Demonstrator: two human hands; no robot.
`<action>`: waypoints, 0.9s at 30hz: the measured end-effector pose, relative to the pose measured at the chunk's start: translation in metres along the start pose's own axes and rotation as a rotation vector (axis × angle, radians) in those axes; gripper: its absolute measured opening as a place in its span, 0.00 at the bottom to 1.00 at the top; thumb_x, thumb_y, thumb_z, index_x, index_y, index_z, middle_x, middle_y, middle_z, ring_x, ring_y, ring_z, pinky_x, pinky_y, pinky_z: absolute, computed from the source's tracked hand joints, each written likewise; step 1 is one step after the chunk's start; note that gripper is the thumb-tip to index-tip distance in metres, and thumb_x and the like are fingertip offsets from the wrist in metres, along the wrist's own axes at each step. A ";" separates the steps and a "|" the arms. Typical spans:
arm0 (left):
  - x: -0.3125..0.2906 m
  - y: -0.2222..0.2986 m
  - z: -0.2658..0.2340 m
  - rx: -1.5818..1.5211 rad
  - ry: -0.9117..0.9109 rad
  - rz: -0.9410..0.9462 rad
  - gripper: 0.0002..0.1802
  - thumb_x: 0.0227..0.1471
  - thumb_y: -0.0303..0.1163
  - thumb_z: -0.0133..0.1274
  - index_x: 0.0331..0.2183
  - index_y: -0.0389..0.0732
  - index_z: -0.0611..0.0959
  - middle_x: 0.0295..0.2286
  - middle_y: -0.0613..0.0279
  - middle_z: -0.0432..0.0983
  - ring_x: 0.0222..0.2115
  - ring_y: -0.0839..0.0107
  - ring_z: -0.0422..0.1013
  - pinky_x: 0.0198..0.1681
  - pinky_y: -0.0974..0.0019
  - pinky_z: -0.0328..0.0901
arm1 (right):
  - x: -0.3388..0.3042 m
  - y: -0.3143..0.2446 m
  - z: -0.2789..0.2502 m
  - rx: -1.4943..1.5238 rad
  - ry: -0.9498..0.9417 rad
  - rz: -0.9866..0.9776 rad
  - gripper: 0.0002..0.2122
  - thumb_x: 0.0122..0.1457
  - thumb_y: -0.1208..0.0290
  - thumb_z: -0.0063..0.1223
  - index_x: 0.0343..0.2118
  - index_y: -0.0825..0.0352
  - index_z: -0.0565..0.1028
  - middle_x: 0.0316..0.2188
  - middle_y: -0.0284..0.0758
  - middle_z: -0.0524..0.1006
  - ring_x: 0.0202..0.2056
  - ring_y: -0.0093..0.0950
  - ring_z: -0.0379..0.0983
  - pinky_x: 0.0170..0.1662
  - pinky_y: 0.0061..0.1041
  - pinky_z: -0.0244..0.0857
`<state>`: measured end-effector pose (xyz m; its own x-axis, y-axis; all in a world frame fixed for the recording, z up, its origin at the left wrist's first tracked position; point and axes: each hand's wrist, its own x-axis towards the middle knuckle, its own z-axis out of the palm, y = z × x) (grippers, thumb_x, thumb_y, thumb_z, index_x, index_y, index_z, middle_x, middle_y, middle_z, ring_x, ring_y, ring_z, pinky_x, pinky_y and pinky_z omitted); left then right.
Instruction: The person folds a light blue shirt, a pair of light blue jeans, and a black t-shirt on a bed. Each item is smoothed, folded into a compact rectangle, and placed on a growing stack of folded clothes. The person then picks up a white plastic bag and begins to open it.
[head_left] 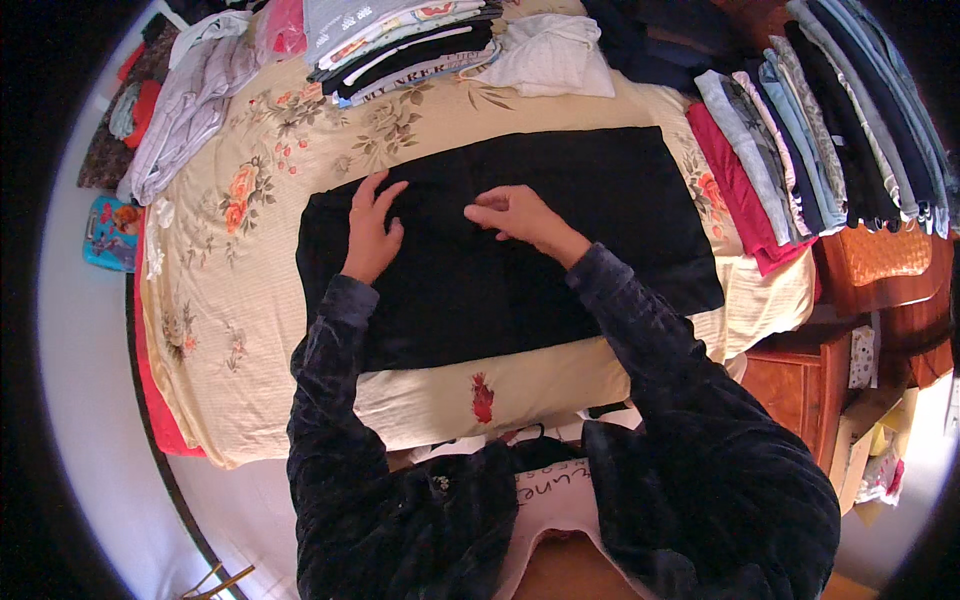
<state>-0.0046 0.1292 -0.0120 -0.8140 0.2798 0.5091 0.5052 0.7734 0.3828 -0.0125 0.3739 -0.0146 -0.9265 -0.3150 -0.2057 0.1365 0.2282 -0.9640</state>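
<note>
A black garment (440, 310), folded into a wide rectangle, lies flat on the bed; its kind does not show. Over its left part, my left hand (374, 228) is open, with the fingers apart and nothing held. Near the garment's upper middle is my right hand (527, 216), its thumb and fingertips drawn together in a pinch. Whether anything tiny is between those fingertips cannot be made out. Both hands are close above the black cloth or resting lightly on it.
A cream flowered sheet (225, 300) covers the bed. Folded shirts (400, 45) are stacked at the far side, beside a crumpled white cloth (555, 55). Folded clothes (790, 150) stand in rows at the right, above a wooden cabinet (795, 395). A striped garment (195, 110) lies far left.
</note>
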 end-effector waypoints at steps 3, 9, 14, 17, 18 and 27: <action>0.000 -0.022 -0.003 -0.309 0.010 -0.079 0.24 0.37 0.15 0.46 0.40 0.42 0.77 0.45 0.56 0.67 0.49 0.58 0.63 0.51 0.65 0.58 | -0.017 0.010 0.014 -0.325 0.154 -0.334 0.19 0.47 0.62 0.61 0.35 0.72 0.73 0.33 0.40 0.74 0.35 0.32 0.71 0.37 0.29 0.67; 0.029 -0.037 0.006 -0.415 -0.214 -0.243 0.12 0.51 0.25 0.45 0.39 0.38 0.77 0.40 0.55 0.73 0.43 0.62 0.69 0.47 0.68 0.61 | -0.018 0.006 0.041 -0.483 0.386 -0.643 0.13 0.45 0.63 0.60 0.26 0.69 0.74 0.33 0.39 0.73 0.39 0.38 0.65 0.41 0.32 0.62; 0.019 -0.042 0.044 0.174 -0.252 0.028 0.19 0.53 0.31 0.45 0.48 0.48 0.72 0.50 0.60 0.64 0.52 0.62 0.60 0.53 0.57 0.55 | -0.033 0.019 0.036 -0.789 0.168 -0.420 0.11 0.47 0.63 0.58 0.23 0.66 0.75 0.30 0.34 0.73 0.36 0.35 0.66 0.37 0.33 0.61; 0.017 -0.042 0.045 0.269 -0.249 -0.001 0.22 0.53 0.31 0.45 0.51 0.52 0.68 0.53 0.61 0.60 0.54 0.62 0.57 0.54 0.53 0.53 | -0.038 0.017 0.016 -0.733 0.118 -0.502 0.09 0.47 0.63 0.58 0.23 0.64 0.76 0.29 0.32 0.73 0.35 0.34 0.67 0.37 0.32 0.62; 0.018 -0.044 0.043 0.260 -0.248 -0.017 0.22 0.53 0.31 0.45 0.51 0.51 0.68 0.53 0.61 0.60 0.54 0.62 0.57 0.54 0.54 0.53 | -0.039 0.011 0.001 -0.699 0.112 -0.484 0.09 0.47 0.63 0.58 0.24 0.64 0.76 0.28 0.32 0.73 0.36 0.34 0.67 0.37 0.32 0.63; 0.055 0.028 0.070 -0.183 -0.018 0.035 0.14 0.53 0.27 0.45 0.43 0.36 0.75 0.48 0.51 0.66 0.50 0.55 0.62 0.53 0.62 0.56 | -0.001 0.024 -0.098 -1.137 0.308 -0.862 0.11 0.42 0.70 0.56 0.32 0.61 0.74 0.30 0.34 0.69 0.36 0.32 0.64 0.36 0.30 0.62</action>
<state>-0.0551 0.2062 -0.0269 -0.7991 0.3160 0.5115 0.5757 0.6473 0.4995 -0.0431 0.4700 -0.0210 -0.6330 -0.5558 0.5389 -0.6979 0.7110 -0.0865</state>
